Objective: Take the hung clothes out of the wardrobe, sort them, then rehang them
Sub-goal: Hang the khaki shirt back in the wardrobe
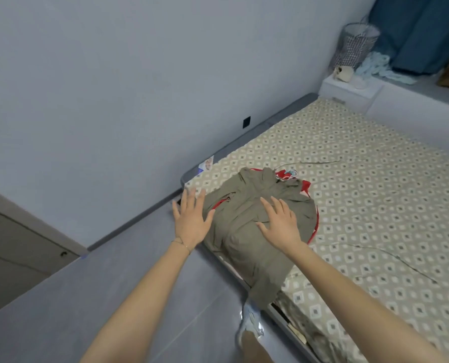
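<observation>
1. Olive-green garment (247,231) lay spread on the near left corner of the bed (362,179), on top of a red garment (313,226) whose rim showed along its right side and at a left fold.
2. One end of the olive cloth drooped over the bed's near edge toward the grey floor (113,284).
3. Hanger hooks (286,175), white, blue and red, stuck out at the pile's far end.
4. The right hand (281,224) rested flat on the middle of the olive garment, fingers straight and spread, gripping nothing.
5. The left hand (192,221) was at the garment's left edge, fingers also splayed and holding nothing; whether it touched the cloth could not be told.
6. The beige diamond-patterned sheet stretched open to the right and far side, crossed by a thin cable (391,255).
7. A grey bed frame (244,142) ran close along the wall (139,87) on the left.
8. A small printed packet (208,163) sat wedged between frame and sheet; its print was too blurred to read.
</observation>
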A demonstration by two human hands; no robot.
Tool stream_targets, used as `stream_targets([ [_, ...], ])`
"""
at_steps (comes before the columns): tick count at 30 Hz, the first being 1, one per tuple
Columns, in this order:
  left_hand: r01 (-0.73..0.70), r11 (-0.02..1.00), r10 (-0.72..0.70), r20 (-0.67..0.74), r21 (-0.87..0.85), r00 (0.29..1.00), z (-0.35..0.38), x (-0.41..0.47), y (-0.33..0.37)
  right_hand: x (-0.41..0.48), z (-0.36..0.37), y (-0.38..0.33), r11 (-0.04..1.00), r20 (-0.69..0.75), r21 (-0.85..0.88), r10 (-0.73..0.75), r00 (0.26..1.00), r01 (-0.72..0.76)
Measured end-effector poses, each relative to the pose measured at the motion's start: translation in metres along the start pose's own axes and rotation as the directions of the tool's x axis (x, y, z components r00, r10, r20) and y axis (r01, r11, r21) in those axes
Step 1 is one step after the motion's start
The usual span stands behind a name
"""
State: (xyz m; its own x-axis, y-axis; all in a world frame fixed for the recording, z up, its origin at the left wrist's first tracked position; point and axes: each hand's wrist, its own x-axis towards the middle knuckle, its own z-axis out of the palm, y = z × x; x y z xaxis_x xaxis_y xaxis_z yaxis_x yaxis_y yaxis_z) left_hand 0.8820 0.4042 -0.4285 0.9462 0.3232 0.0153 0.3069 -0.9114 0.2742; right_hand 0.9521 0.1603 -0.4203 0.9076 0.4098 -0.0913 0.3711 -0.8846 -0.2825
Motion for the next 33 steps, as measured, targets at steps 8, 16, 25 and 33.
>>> stream_targets([
  [8, -0.053, 0.999, 0.053, 0.049, 0.005, 0.997, 0.035, 0.114, 0.035, 0.096, 0.003, 0.054, 0.998, 0.068, -0.004, 0.067, 0.995, -0.067],
  [16, -0.072, 0.996, 0.077, 0.110, -0.047, 0.991, 0.066, 0.212, 0.079, 0.181, -0.012, 0.116, 0.990, 0.093, 0.003, 0.139, 0.986, -0.140],
  [25, -0.239, 0.971, 0.227, 0.279, 0.009, 0.933, 0.132, 0.317, 0.129, 0.237, 0.013, 0.189, 0.935, 0.179, 0.030, 0.342, 0.922, -0.353],
  [33, -0.384, 0.923, 0.345, 0.410, 0.014, 0.844, 0.218, 0.420, 0.161, 0.297, 0.064, 0.243, 0.818, 0.210, 0.089, 0.542, 0.814, -0.568],
])
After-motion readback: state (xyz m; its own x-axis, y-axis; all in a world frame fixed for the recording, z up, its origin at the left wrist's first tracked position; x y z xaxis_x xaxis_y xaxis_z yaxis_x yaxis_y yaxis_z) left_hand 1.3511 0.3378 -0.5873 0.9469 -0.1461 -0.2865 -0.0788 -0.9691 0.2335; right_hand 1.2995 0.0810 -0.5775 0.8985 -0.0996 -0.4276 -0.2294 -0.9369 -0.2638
